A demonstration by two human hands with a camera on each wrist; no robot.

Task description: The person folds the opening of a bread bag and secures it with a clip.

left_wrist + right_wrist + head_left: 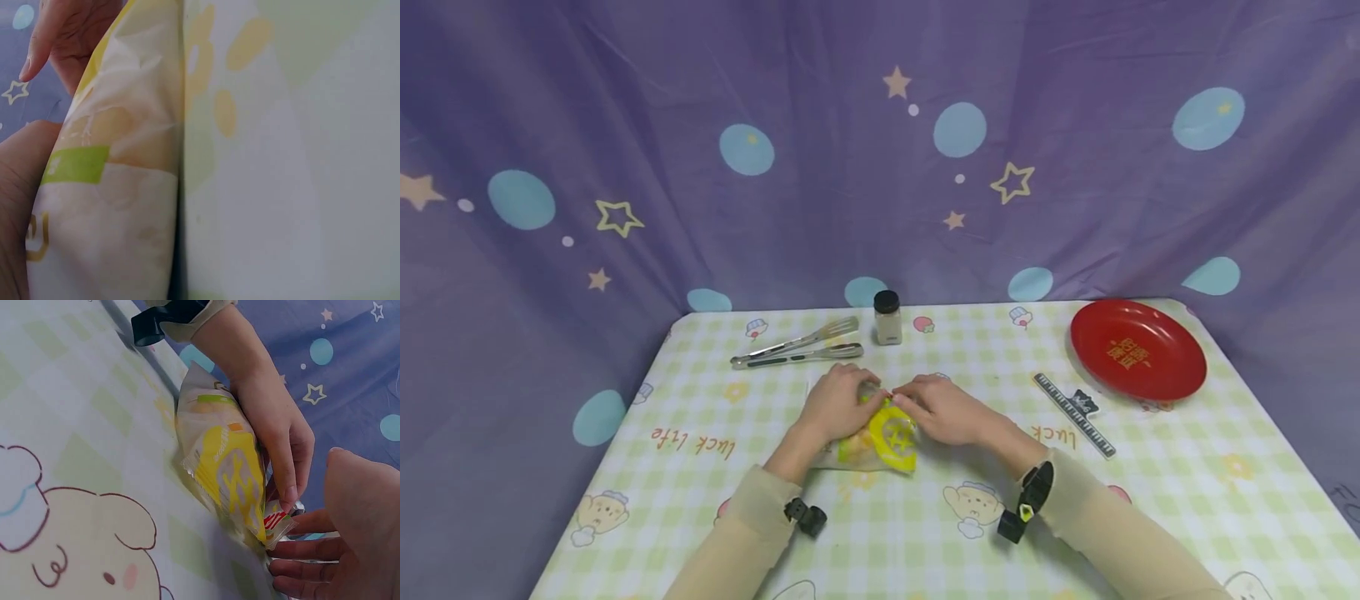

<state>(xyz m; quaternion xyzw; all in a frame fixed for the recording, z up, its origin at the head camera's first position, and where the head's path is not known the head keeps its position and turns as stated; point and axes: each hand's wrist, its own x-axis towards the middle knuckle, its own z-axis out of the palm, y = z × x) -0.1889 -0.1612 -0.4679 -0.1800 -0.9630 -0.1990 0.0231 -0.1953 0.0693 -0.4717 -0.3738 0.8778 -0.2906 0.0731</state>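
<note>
Left hand point(837, 407) has the yellow-and-white packet point(892, 439) pinched: thumb on the near side, fingers over the far side, at the end with the red print. Right hand point(951, 410) is not clamped: right wrist view shows the thumb well apart from the fingers, which run fairly straight with tips touching that same packet end. So the packet sits under and just on the near side of the left hand, its red-print end between the two hands, the rest of it reaching toward the left forearm. Yellow part is toward the right hand, pale part with a green label toward the left wrist. Packet is low on the checked tablecloth point(895, 550); can't tell how much of its weight rests there. Can't tell if the end is torn; fingers cover part of it. Around the packet: tongs point(805, 357) lie beyond it and to the left, arms spread; jar point(888, 327) with black lid stands upright beyond it, just beside the tongs' tips. Black clip point(1073, 415) with piano-key print lies to the packet's right, and red plate point(1167, 367) with gold characters is farther right and farther back. Purple curtain point(850, 50) hangs behind everything, beyond the packet.
</note>
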